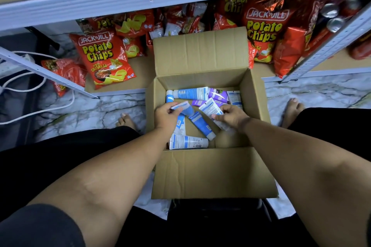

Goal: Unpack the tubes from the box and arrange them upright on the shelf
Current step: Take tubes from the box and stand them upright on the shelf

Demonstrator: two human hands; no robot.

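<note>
Box: open brown cardboard box, at your 12 o'clock.
Left hand: your fingers clamped on a blue-and-white plastic tube.
Right hand: clamped on a white plastic tube.

One open cardboard box stands on the floor. Inside the box lie about nine tubes: roughly seven blue-and-white tubes and two purple tubes, though overlaps make the exact total uncertain. Two hands reach into the box, the left hand and the right hand, each on one tube. Behind the box, two large potato chip bags show full labels; the other red bags are too crowded to count.
</note>
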